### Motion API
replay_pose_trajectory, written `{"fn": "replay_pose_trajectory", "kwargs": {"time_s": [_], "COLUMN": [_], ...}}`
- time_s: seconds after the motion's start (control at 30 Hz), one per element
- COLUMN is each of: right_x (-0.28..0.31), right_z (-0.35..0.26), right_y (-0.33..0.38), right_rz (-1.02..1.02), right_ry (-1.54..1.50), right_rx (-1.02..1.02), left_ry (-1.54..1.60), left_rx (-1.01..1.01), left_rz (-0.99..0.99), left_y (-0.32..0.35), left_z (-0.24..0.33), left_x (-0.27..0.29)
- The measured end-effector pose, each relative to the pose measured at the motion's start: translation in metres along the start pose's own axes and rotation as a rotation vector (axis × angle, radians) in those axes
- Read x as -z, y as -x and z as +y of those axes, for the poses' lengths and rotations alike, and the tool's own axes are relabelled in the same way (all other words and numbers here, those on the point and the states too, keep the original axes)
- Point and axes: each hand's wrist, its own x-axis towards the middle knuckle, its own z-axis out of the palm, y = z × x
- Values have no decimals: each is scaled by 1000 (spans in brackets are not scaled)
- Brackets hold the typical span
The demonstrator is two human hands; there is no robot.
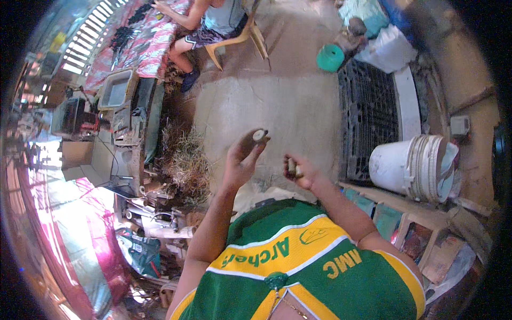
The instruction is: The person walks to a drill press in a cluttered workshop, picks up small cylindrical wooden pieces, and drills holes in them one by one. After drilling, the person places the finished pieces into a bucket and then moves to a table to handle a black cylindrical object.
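Observation:
In front of my chest, my left hand (244, 160) is raised with a small round pale disc (259, 135) pinched at its fingertips. The disc has a darker edge, and its kind is not clear. Lower and to the right, my right hand (304, 175) is closed on a small pale, stubby piece (292, 166). Dark fingertips curl round that piece and hide part of it. My two hands are apart, both above the concrete floor (256, 106).
Dry brush (186, 160) lies left of my hands. Right are a black plastic crate (368, 117) and stacked white buckets (408, 165) on their side. A person (218, 21) sits on a yellow chair (248, 40) by a cloth-covered table (154, 48). A green container (330, 57) stands far off.

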Motion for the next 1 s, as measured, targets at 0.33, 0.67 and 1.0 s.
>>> {"fn": "replay_pose_trajectory", "kwargs": {"time_s": [0.33,0.67,1.0], "right_x": [-10,-66,-33], "right_z": [-92,-206,-286], "right_y": [-38,-96,-149], "right_rz": [-19,90,-51], "right_ry": [77,-688,-889], "right_rx": [239,465,492], "left_ry": [62,-162,-97], "left_rx": [156,418,538], "left_rz": [-255,-215,-241], "left_y": [-139,-284,-406], "left_z": [2,17,2], "left_x": [27,74,36]}}
